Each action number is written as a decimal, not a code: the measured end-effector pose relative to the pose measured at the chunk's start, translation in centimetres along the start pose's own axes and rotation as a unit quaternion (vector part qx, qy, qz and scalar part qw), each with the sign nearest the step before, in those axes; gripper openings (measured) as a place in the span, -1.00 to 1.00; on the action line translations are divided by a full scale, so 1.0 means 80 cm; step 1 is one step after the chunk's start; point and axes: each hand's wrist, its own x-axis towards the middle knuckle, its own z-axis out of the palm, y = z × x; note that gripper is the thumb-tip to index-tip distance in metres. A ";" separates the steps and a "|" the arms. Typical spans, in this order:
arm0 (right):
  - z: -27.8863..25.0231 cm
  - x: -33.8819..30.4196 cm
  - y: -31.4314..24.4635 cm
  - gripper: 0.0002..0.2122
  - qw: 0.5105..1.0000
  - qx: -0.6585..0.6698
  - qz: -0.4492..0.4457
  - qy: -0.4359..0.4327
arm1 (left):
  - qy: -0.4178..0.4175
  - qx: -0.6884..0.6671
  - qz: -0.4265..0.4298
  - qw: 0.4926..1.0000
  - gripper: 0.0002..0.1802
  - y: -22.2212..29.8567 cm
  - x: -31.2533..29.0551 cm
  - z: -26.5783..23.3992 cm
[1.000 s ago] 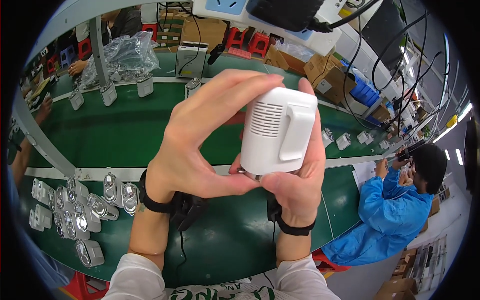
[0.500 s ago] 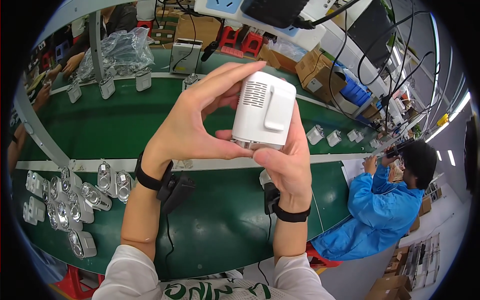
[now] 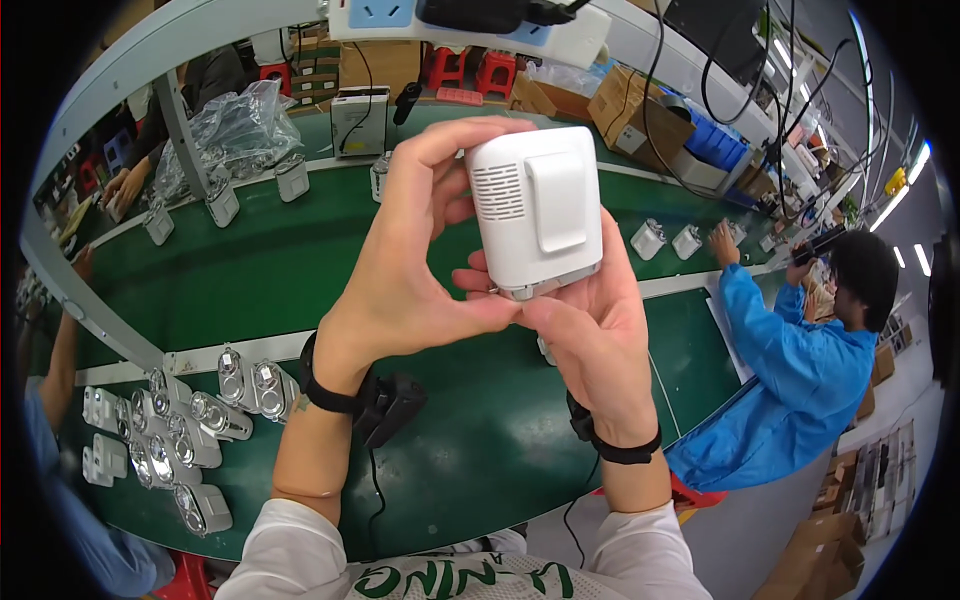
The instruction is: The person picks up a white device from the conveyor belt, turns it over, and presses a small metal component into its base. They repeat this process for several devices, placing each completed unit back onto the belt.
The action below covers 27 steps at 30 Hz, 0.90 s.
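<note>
Raised above the green bench, a white plastic device (image 3: 535, 205) with rounded corners shows its vent slots and a clip-like raised bar. My left hand (image 3: 405, 255) grips it from the left, fingers at its top and side, thumb by the lower edge. Behind and under it lies my right hand (image 3: 595, 335), its thumb pressed near the bottom edge close to the left thumb. The device's far face is hidden, as are some right fingers. Similar white devices (image 3: 200, 440) with clear, round-windowed fronts stand grouped on the bench at left.
A green conveyor belt (image 3: 330, 230) runs behind the bench, carrying more devices (image 3: 648, 240). Overhead hangs a power strip (image 3: 590, 40) with dangling cables. At right sits a co-worker in blue (image 3: 790, 360). A clear plastic bag (image 3: 240, 130) lies at far left.
The device has tilted in my hands, and its clip side faces me more squarely. My view has shifted a little. The co-worker's arm now reaches out to devices on the belt.
</note>
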 end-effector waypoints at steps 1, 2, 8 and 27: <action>-0.001 -0.001 -0.003 -0.25 1.000 0.008 0.000 0.002 | -0.009 0.020 -0.008 1.000 0.18 0.003 0.003 0.002; -0.003 -0.001 -0.005 -0.25 1.000 0.016 0.000 0.003 | -0.018 0.040 -0.016 0.999 0.16 0.007 0.005 0.004; -0.006 -0.006 -0.018 -0.25 1.000 0.016 0.024 0.005 | -0.046 0.107 0.001 0.993 0.09 0.011 0.011 0.004; -0.037 -0.006 -0.004 -0.32 0.998 -0.009 0.066 0.021 | -0.027 0.090 -0.027 0.995 -0.02 -0.016 -0.002 0.020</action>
